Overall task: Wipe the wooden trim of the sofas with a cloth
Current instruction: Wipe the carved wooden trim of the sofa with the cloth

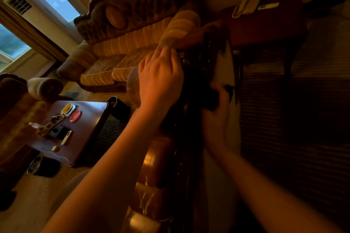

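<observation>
Head view shows the left hand (161, 79) resting fingers-down on the near sofa's upholstered arm, gripping nothing that I can make out. Just beside it, on the far side of the dark wooden trim (195, 73), the right hand (217, 119) holds a pale cloth (225, 70) against the wood. The trim's long axis runs from the camera up and away, between the two hands. The right hand sits nearer the unwiped stretch, so a stroke along that axis looks likely. A second sofa (132, 30) stands well apart.

Dim amber gloom (window-lit left)
</observation>
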